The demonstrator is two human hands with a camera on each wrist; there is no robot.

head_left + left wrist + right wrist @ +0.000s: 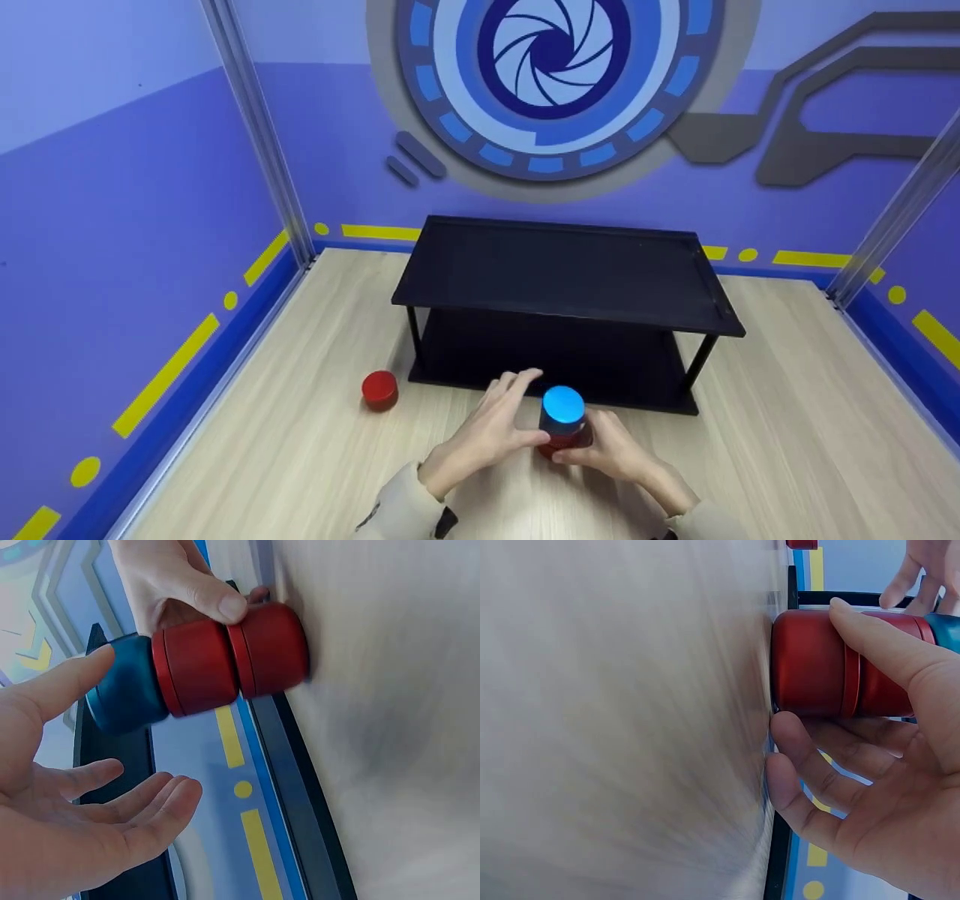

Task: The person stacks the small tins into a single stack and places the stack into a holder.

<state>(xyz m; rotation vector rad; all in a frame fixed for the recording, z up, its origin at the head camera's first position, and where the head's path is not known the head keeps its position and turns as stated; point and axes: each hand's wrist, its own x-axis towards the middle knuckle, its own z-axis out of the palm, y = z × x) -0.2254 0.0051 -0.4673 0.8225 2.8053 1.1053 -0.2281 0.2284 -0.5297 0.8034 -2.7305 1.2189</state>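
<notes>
A blue canister (129,686) tops an upright stack, over a red canister (195,664) and a lower red canister (270,649) on the tabletop. My right hand (615,450) grips the red part of the stack low down, its thumb on one side and curved fingers on the other. Beside the blue canister, my left hand (487,431) spreads its fingers apart. The left thumb overlaps the blue canister in the left wrist view; whether it touches cannot be told. Another small red canister (379,391) stands alone to the left.
Just behind the stack stands a black two-tier shelf (562,270), its lower board (480,352) close to the hands. The wooden tabletop (780,435) is bounded by blue-purple panels (150,225) with metal corner posts (259,127).
</notes>
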